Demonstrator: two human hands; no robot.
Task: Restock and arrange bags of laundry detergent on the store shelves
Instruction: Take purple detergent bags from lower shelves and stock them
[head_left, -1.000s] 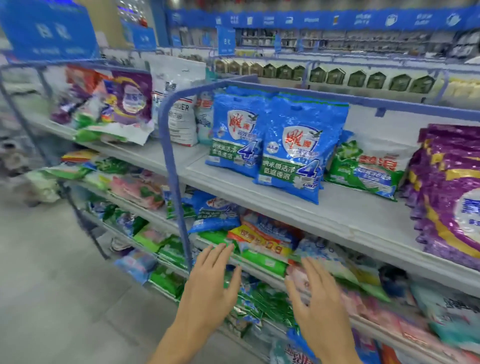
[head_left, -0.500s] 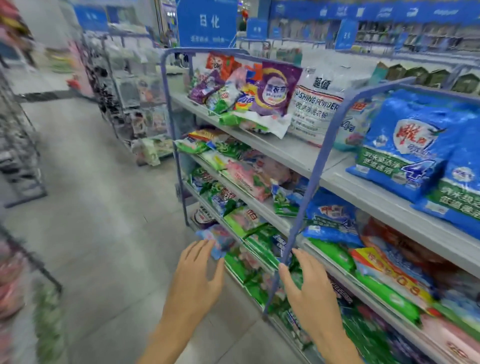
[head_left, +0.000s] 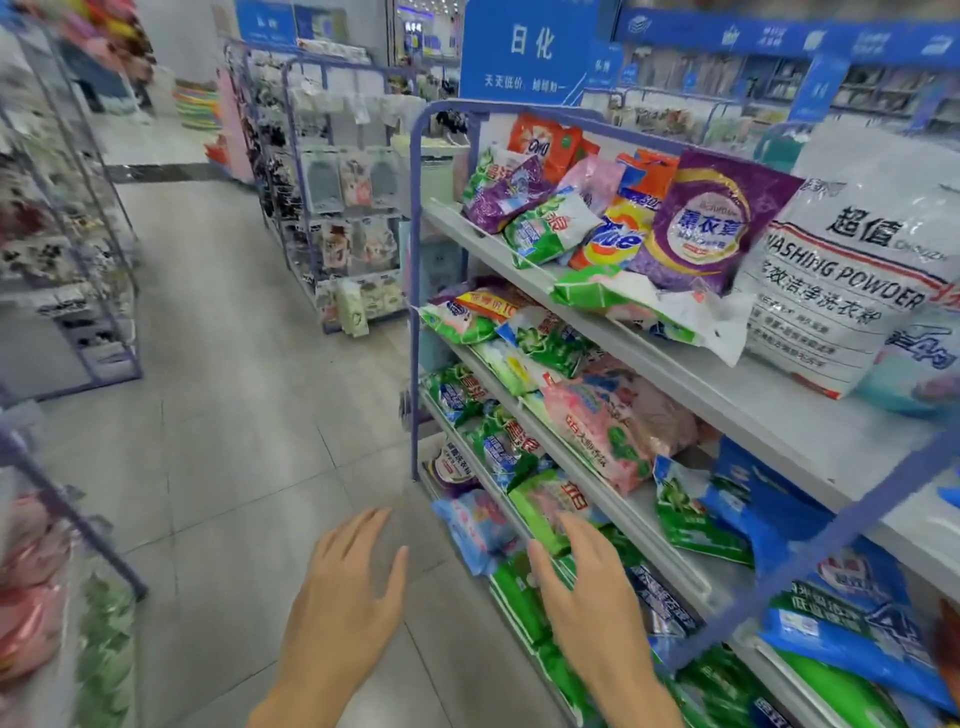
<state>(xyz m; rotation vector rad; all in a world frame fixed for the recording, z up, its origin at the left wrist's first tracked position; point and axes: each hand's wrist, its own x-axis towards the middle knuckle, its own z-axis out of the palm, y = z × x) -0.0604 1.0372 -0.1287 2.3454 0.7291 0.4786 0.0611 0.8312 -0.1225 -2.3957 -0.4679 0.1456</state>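
SHOP AISLE: A person's two bare hands reach out low in the frame, both empty, palms down, fingers straight and spread. The left hand (head_left: 343, 597), at lower centre, hangs over the grey tiled floor (head_left: 234, 415). The right hand (head_left: 587, 597), just right of it, lies in front of the lower shelves, its fingertips by a green bag (head_left: 537, 512); whether they touch it cannot be told. Just left of that bag, a pale blue bag (head_left: 475, 525) juts past the shelf edge over the floor.

Detergent bags fill the shelves (head_left: 675, 366), which run from the centre to the right edge inside a blue metal frame (head_left: 415, 291). On the top shelf, at upper right, a purple bag (head_left: 711, 223) stands leaning beside a big white bag (head_left: 852, 270) lettered "WASHING POWDER". An orange Tide bag (head_left: 618, 234) sits against the purple one's left side. A green-and-white bag (head_left: 639, 306) lies flat in front, overhanging the edge. One shelf down, right of centre, a pink bag (head_left: 608, 421) lies tilted among green ones. Blue bags (head_left: 753, 514) crowd the lower right.

A blue sign (head_left: 530, 52) with white characters hangs at top centre. A rack (head_left: 337, 208) of hanging goods stands at upper middle, and blurred racks line the left edge.
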